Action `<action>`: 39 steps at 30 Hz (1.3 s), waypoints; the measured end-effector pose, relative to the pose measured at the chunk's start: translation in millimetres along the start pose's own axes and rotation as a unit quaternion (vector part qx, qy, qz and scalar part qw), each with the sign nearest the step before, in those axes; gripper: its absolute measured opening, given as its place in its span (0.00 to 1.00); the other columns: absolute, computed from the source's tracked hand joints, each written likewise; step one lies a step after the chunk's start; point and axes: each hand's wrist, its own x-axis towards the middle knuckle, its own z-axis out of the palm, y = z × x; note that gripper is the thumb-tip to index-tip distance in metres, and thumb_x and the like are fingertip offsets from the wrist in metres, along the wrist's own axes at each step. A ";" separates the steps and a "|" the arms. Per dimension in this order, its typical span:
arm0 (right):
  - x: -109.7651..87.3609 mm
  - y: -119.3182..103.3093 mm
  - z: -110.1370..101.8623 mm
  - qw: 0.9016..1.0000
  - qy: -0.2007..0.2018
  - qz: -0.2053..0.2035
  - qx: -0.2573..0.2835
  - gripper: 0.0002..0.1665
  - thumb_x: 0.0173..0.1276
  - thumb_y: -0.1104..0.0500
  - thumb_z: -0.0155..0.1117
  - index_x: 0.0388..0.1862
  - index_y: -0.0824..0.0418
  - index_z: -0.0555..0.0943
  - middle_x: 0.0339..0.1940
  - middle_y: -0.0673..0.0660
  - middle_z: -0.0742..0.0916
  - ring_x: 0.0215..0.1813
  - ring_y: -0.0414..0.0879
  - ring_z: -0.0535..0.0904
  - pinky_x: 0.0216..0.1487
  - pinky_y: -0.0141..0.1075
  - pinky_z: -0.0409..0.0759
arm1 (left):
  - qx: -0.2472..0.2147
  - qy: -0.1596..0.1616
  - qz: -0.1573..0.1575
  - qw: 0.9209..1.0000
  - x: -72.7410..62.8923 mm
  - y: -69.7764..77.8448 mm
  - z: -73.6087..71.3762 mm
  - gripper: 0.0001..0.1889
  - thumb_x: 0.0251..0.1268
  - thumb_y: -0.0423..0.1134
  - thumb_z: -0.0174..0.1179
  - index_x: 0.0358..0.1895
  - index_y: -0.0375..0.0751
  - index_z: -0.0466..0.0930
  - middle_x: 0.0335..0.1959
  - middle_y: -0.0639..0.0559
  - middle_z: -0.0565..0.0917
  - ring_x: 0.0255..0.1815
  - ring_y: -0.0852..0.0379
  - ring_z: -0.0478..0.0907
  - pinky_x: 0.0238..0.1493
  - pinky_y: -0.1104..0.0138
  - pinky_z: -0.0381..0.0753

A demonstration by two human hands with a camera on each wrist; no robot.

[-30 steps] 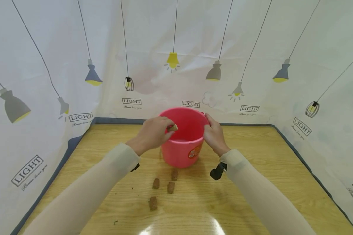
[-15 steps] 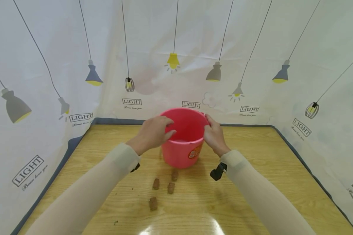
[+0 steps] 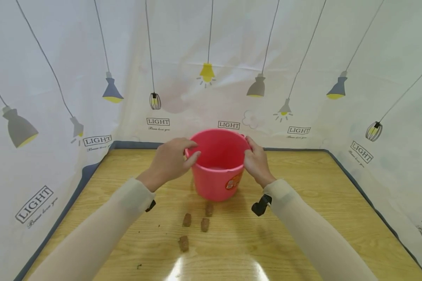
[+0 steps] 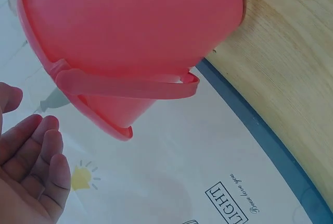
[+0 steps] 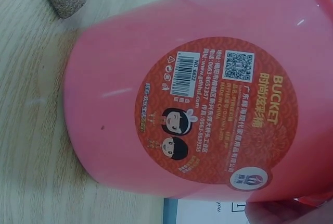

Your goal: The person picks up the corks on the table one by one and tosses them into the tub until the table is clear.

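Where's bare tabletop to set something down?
Bare: between right sleeve and right backdrop; between left sleeve and left backdrop; between corks and right sleeve. Crowded: just in front of the pink bucket, where the corks lie, and its rim, right hand gripping, left hand beside.

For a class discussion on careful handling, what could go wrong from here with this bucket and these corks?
The bucket might tip or slide, since only the right grip holds it. If it slides toward the person, it could knock the cork closest to it. The left grip, open beside the rim, might bump it.
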 end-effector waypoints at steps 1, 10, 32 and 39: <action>-0.3 0.1 -0.3 1.000 0.001 0.000 -0.001 0.35 0.81 0.61 0.37 0.85 0.58 0.52 0.83 0.54 0.62 0.66 0.57 0.72 0.60 0.44 0.75 | -0.003 0.007 0.005 1.000 -1.5 -0.9 -0.3 0.14 0.69 0.42 0.66 0.51 0.37 0.88 0.40 0.47 0.89 0.34 0.53 0.81 0.31 0.64 0.83; -1.1 1.3 -1.5 1.000 0.004 -0.001 -0.007 0.34 0.81 0.61 0.38 0.84 0.58 0.53 0.83 0.55 0.63 0.63 0.59 0.74 0.55 0.42 0.77 | -0.012 0.082 0.052 0.995 -15.9 -6.0 0.3 0.14 0.66 0.41 0.68 0.48 0.35 0.88 0.40 0.46 0.89 0.32 0.54 0.78 0.28 0.65 0.78; 0.2 1.4 -1.5 1.000 -0.003 0.004 -0.006 0.35 0.81 0.60 0.38 0.85 0.56 0.52 0.83 0.53 0.62 0.60 0.57 0.74 0.55 0.41 0.76 | -0.027 0.112 0.107 0.988 -44.9 -8.0 6.4 0.11 0.61 0.40 0.71 0.43 0.37 0.90 0.30 0.51 0.88 0.28 0.56 0.80 0.28 0.65 0.82; -0.2 0.1 -1.1 1.000 -0.001 0.004 -0.004 0.35 0.81 0.60 0.38 0.85 0.57 0.53 0.83 0.54 0.63 0.61 0.60 0.74 0.52 0.41 0.77 | -0.015 0.096 0.104 0.990 -54.8 -12.0 12.4 0.11 0.59 0.40 0.72 0.40 0.36 0.90 0.32 0.49 0.88 0.29 0.55 0.81 0.28 0.65 0.83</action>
